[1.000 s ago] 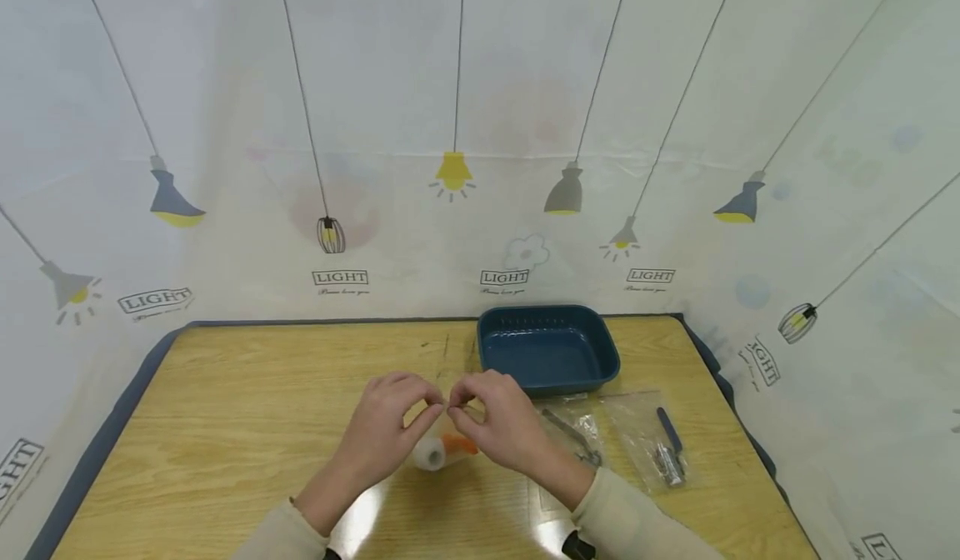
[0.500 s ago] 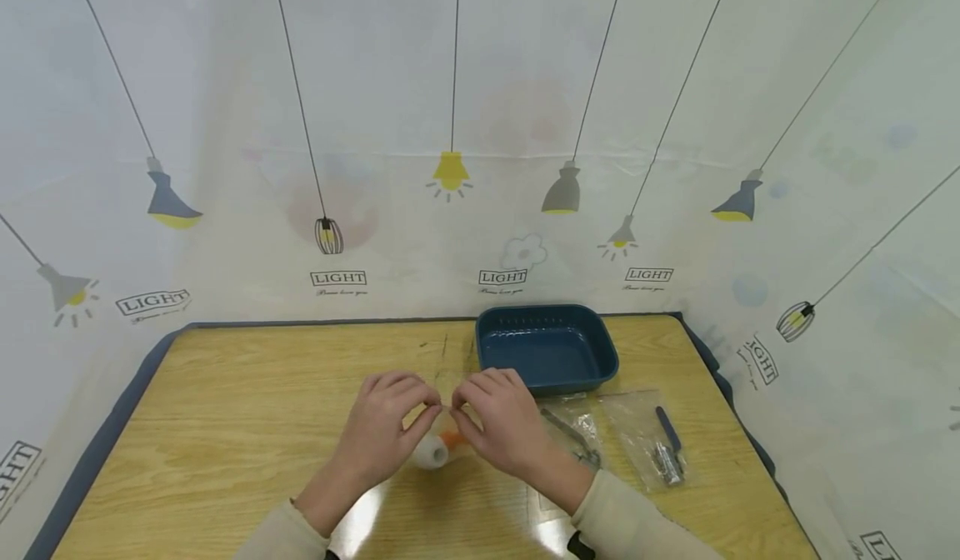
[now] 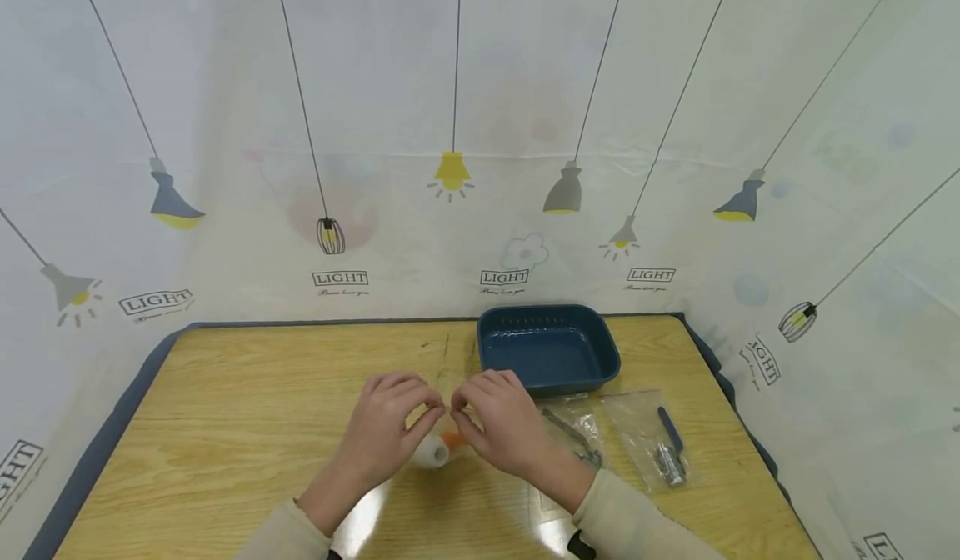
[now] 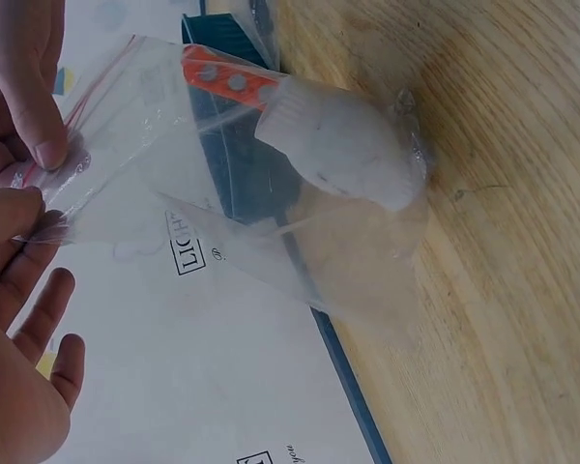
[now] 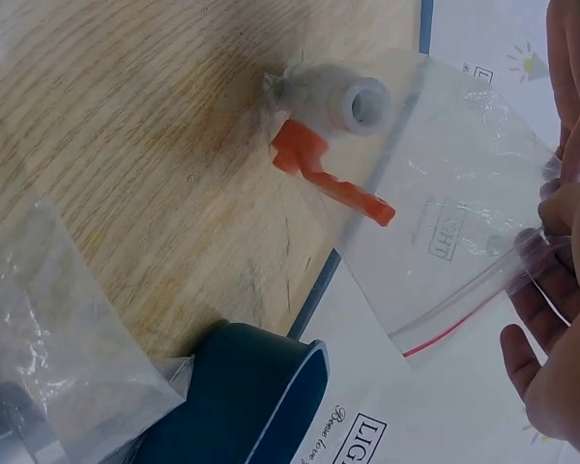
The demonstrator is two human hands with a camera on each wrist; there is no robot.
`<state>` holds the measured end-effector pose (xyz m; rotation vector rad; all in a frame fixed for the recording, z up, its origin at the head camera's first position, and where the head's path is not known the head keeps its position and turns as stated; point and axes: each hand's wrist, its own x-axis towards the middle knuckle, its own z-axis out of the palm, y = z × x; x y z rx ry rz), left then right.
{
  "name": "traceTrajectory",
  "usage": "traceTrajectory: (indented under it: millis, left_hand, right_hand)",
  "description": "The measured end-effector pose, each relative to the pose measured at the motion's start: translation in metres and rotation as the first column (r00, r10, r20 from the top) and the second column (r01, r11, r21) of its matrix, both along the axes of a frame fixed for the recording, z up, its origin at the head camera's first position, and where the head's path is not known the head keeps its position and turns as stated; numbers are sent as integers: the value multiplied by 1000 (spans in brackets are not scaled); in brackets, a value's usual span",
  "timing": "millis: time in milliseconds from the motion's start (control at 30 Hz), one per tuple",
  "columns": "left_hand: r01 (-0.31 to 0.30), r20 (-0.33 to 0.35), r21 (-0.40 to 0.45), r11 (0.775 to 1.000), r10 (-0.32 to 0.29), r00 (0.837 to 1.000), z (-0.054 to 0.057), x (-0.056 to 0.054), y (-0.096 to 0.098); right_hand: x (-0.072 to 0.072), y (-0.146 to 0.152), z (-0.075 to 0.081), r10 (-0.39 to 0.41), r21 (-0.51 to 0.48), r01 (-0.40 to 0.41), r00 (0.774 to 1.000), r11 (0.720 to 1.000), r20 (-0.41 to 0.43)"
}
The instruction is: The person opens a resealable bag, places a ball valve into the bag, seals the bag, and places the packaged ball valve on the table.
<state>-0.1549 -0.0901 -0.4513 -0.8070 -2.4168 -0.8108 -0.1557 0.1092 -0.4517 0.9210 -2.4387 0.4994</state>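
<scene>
Both hands pinch the top edge of a clear zip bag (image 5: pixel 464 193) with a red line along its seal. My left hand (image 3: pixel 386 422) grips it with thumb and fingertips, and my right hand (image 3: pixel 498 418) pinches right beside it, fingertips nearly meeting. Low in the bag lies a white plastic valve (image 4: pixel 343 145) with a round open end; its orange handle (image 5: pixel 353 198) sticks out to one side. In the head view the valve shows beneath the hands, and the right hand partly covers the handle. The bag hangs slanted, its lower end close over the table.
A dark blue tray (image 3: pixel 549 391) stands at the back of the wooden table (image 3: pixel 247 410). To the right lie a clear bag (image 3: pixel 633 410) with a blue-handled metal item and another bag (image 3: pixel 592 427) with a grey metal tool. A printed wall sheet (image 3: pixel 405 243) rises behind.
The valve in the bag has turned slightly, and less of its orange handle shows in the head view. The hands keep nearly the same place, the fingertips shifting a little.
</scene>
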Motion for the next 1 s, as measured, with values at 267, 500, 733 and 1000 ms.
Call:
traceTrajectory:
  millis: [267,500,733,1000]
  left_hand:
    - [-18,-11,9,1000,18,1000,0,1,-2]
    - [-23,-20,6,1000,23,1000,1,2,-3]
    - [-22,-27,10,1000,22,999,1,2,-3]
    - [-20,-33,17,1000,21,999,-1,1,-2]
  right_hand:
    - [-1,2,-1,-11,10,11,1000,1000,2]
    - [-1,5,-2,-11,16,11,1000,1000,11]
    - [-1,6,-2,-27,45,25,999,999,42]
    - [-1,9,-3,-37,63,34,998,997,51]
